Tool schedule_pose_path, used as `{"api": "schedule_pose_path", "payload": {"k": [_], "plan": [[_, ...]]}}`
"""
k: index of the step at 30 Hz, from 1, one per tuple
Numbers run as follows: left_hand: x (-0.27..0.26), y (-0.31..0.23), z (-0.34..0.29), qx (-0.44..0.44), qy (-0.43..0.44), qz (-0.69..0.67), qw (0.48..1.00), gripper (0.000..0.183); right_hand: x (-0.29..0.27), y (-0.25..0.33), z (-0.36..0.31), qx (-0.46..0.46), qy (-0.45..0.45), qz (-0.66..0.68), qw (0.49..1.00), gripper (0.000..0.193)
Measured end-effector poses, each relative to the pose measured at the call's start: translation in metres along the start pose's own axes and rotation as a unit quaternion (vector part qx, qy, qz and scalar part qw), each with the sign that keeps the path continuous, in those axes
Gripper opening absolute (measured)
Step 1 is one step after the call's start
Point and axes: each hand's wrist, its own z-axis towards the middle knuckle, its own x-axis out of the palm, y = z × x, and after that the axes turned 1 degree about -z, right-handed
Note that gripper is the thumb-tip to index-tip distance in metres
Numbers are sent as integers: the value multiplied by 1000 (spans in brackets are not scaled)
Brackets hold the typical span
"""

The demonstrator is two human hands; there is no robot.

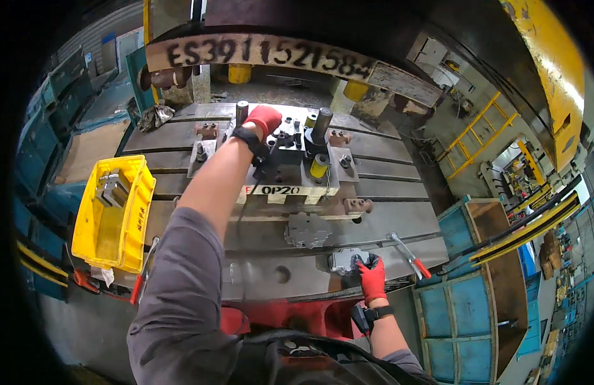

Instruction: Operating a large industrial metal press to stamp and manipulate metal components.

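Grey plates (115, 188) sit in the yellow bin (106, 236), two others (308, 231) on the press bed (396, 219): seemingly partway. Your right hand (373, 279) grips the nearer plate (342, 261); your left hand (263, 120) is at the die (290, 170), grip hidden.

Overhead beam (290, 64): from where I stand, big black stencilled letters and numbers (210, 51), starting near its left end.
Metal block (323, 191): black letters and numbers along its white front edge, a red mark (249, 190) at their left.
Yellow crate (129, 247): small dark characters (140, 221) on its right side, too small to read.
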Motion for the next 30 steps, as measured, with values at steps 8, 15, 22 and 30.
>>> {"api": "schedule_pose_path", "payload": {"k": [8,15,22,30], "plan": [[10,19,1,20,-130,50,990,20,1,-14,6,8,10,28,1000,57],[-56,-31,-72,-117,-54,-687,715,14,3,-23,9,-60,-71,-45,995,44],[-21,-36,-239,30,-53,-598,799,19,-12,6,13,66,44,97,992,22],[36,-59,-382,-252,46,-653,712,21,-28,-59,57,33,126,103,986,15]]}}
